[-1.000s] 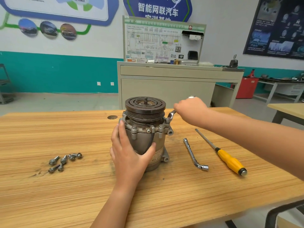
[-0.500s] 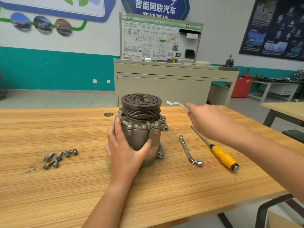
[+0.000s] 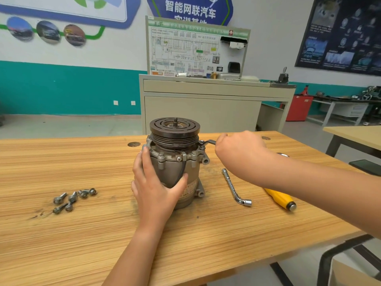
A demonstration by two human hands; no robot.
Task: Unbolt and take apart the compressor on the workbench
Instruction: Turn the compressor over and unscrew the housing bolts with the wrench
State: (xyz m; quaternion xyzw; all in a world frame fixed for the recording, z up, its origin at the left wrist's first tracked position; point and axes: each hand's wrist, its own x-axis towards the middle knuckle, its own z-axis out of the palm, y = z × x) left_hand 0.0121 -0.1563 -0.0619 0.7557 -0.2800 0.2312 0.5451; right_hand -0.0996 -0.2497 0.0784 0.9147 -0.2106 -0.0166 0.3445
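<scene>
The compressor (image 3: 175,159) stands upright mid-desk (image 3: 82,234), its label too small to read. Left hand (image 3: 156,188) fingers wrap its body; right hand (image 3: 240,151), at 3 o'clock, grips a wrench (image 3: 208,142). The wall sign (image 3: 190,10) reads "智能网联汽车".

The surface (image 3: 86,240) in front of me is a wood-grain top with fine streaks running left to right, filling the lower half of the frame. Near its middle the compressor (image 3: 175,162) stands upright on its end, pulley uppermost. Left of centre lies a loose cluster of bolts (image 3: 72,200), well apart from the compressor, with a few dark scuffs just below them. Right of the compressor an L-shaped socket wrench (image 3: 235,187) lies flat, its bent end toward me. Further right is a yellow-handled screwdriver (image 3: 281,200), partly hidden under my forearm. A small dark round mark (image 3: 134,144) sits near the surface's far edge.
</scene>
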